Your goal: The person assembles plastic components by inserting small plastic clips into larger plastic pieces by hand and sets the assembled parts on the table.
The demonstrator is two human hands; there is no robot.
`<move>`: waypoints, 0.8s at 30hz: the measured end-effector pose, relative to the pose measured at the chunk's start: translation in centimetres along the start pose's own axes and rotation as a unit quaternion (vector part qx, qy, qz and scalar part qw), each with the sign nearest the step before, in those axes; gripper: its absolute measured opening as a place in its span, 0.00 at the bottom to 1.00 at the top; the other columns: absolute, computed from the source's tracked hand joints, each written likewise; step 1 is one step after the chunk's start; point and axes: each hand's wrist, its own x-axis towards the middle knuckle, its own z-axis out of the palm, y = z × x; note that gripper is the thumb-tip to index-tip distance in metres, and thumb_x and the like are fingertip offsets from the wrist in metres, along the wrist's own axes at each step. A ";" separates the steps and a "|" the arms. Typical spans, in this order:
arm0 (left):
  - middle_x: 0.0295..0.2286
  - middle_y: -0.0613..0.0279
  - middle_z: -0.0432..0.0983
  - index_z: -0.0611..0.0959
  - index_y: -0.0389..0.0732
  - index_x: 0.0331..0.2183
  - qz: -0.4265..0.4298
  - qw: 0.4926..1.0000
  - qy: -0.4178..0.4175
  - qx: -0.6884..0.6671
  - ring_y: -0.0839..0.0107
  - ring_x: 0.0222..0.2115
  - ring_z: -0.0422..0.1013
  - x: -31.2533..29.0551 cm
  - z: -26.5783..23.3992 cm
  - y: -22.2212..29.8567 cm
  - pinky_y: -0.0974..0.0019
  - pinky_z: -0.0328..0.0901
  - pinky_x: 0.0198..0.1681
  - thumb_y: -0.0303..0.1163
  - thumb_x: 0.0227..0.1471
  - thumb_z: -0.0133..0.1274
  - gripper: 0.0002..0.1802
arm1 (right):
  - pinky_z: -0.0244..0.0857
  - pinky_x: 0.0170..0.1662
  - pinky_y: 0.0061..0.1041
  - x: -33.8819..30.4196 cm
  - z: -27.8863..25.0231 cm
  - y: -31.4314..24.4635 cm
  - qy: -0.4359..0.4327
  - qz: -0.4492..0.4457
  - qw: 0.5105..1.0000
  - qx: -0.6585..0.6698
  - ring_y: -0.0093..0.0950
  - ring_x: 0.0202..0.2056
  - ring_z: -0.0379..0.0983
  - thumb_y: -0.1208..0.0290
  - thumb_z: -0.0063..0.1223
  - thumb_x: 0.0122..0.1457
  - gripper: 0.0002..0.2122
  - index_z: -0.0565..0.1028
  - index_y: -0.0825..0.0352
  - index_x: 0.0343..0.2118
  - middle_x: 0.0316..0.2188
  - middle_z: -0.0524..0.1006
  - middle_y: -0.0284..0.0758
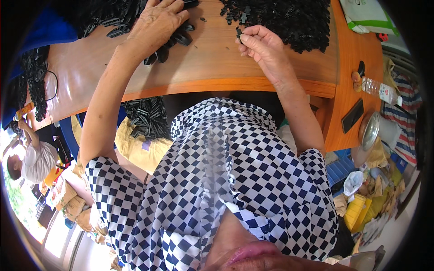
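Note:
Between the thumb and fingertips of my right hand (262, 45) is a small black plastic clip (238, 33), held just off the near edge of a wide pile of small black plastic pieces (294, 22). My left hand (160, 22) lies palm down over longer, smooth black plastic parts (183, 38), its fingers apart and reaching toward the top edge of the picture. Some of those parts stick out beside and below the palm. A further heap of long black parts (120, 27) spreads to the left of this hand.
Wooden table (217, 67) under a clear cover. Right side: phone (352, 116), plastic bottle (382, 91), metal bowl (370, 128), white-and-green package (368, 16). Below the table edge, an open sack (140, 149) holds black parts (147, 115). Far left, another person (34, 158).

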 end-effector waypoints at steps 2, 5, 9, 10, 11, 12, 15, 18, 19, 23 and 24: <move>0.33 0.62 0.68 0.79 0.43 0.33 -0.004 1.000 -0.012 0.001 0.66 0.39 0.64 -0.1 0.4 -0.3 0.60 0.56 0.43 0.27 0.47 0.46 0.09 | 0.67 0.36 0.18 -0.2 0.4 0.1 -0.009 0.008 1.000 -0.001 0.20 0.31 0.73 0.73 0.54 0.58 0.06 0.74 0.67 0.37 0.31 0.78 0.34; 0.35 0.61 0.69 0.78 0.42 0.33 0.000 0.997 0.063 -0.049 0.65 0.40 0.63 -0.5 0.9 -0.7 0.59 0.55 0.44 0.26 0.47 0.47 0.08 | 0.67 0.37 0.19 -0.4 1.2 0.1 -0.017 0.013 1.000 0.003 0.21 0.32 0.73 0.74 0.53 0.59 0.06 0.73 0.67 0.38 0.33 0.78 0.36; 0.34 0.58 0.70 0.77 0.39 0.32 -0.163 0.910 0.167 -0.342 0.61 0.34 0.68 -0.7 1.6 0.2 0.63 0.62 0.37 0.26 0.47 0.50 0.07 | 0.66 0.36 0.18 -0.4 2.6 -0.5 0.006 -0.009 1.000 0.011 0.21 0.32 0.73 0.73 0.53 0.59 0.07 0.74 0.67 0.39 0.34 0.78 0.36; 0.34 0.57 0.70 0.77 0.38 0.32 -0.244 0.811 0.162 -0.506 0.60 0.31 0.69 -0.6 1.9 0.8 0.64 0.64 0.34 0.26 0.46 0.51 0.08 | 0.66 0.36 0.18 -0.3 2.9 -0.6 0.006 -0.012 1.000 0.009 0.21 0.32 0.73 0.73 0.53 0.59 0.07 0.74 0.67 0.39 0.34 0.78 0.36; 0.34 0.57 0.70 0.77 0.38 0.32 -0.245 0.811 0.165 -0.505 0.60 0.31 0.69 -0.7 2.5 1.3 0.64 0.64 0.34 0.26 0.46 0.51 0.08 | 0.66 0.36 0.17 -0.2 3.3 -0.7 0.007 -0.034 0.999 0.022 0.19 0.31 0.73 0.72 0.54 0.58 0.06 0.74 0.67 0.37 0.32 0.78 0.34; 0.35 0.56 0.72 0.76 0.39 0.35 -0.206 0.710 0.189 -0.646 0.62 0.33 0.71 -0.8 3.5 1.9 0.66 0.66 0.35 0.28 0.50 0.50 0.07 | 0.66 0.35 0.16 0.0 3.7 -0.8 0.009 -0.055 0.998 0.036 0.18 0.31 0.73 0.71 0.55 0.58 0.06 0.75 0.68 0.36 0.30 0.78 0.33; 0.43 0.46 0.74 0.73 0.39 0.42 -0.049 0.376 0.211 -0.901 0.57 0.42 0.74 -0.9 5.3 3.5 0.65 0.72 0.42 0.30 0.58 0.48 0.10 | 0.65 0.37 0.16 0.1 4.8 -1.6 0.012 -0.094 0.994 0.048 0.17 0.32 0.73 0.72 0.55 0.57 0.07 0.75 0.68 0.36 0.30 0.78 0.32; 0.41 0.43 0.74 0.72 0.38 0.44 -0.046 0.308 0.220 -0.925 0.57 0.39 0.75 -0.8 4.2 6.0 0.66 0.74 0.39 0.30 0.58 0.48 0.12 | 0.64 0.39 0.16 0.2 5.0 -1.6 0.014 -0.114 0.992 0.043 0.17 0.33 0.72 0.72 0.55 0.57 0.07 0.75 0.68 0.36 0.31 0.78 0.31; 0.42 0.43 0.73 0.71 0.38 0.45 -0.035 0.300 0.223 -0.927 0.57 0.40 0.75 -0.8 4.3 6.3 0.67 0.74 0.38 0.30 0.58 0.47 0.13 | 0.64 0.39 0.16 0.1 5.4 -1.7 0.012 -0.113 0.993 0.042 0.17 0.33 0.72 0.72 0.55 0.57 0.07 0.75 0.68 0.36 0.31 0.78 0.31; 0.42 0.45 0.73 0.69 0.37 0.47 -0.025 0.286 0.226 -0.931 0.59 0.40 0.75 -1.1 4.8 7.0 0.69 0.73 0.37 0.30 0.59 0.46 0.15 | 0.64 0.42 0.18 -0.3 5.9 -1.6 0.028 -0.134 0.990 0.034 0.18 0.34 0.71 0.74 0.54 0.58 0.06 0.76 0.68 0.36 0.32 0.76 0.31; 0.42 0.45 0.73 0.69 0.37 0.47 -0.025 0.285 0.226 -0.931 0.59 0.40 0.75 -1.2 4.8 7.1 0.69 0.73 0.37 0.30 0.59 0.46 0.15 | 0.65 0.44 0.18 -0.2 5.8 -1.4 0.036 -0.139 0.989 0.027 0.18 0.34 0.71 0.74 0.54 0.58 0.05 0.76 0.68 0.36 0.34 0.76 0.32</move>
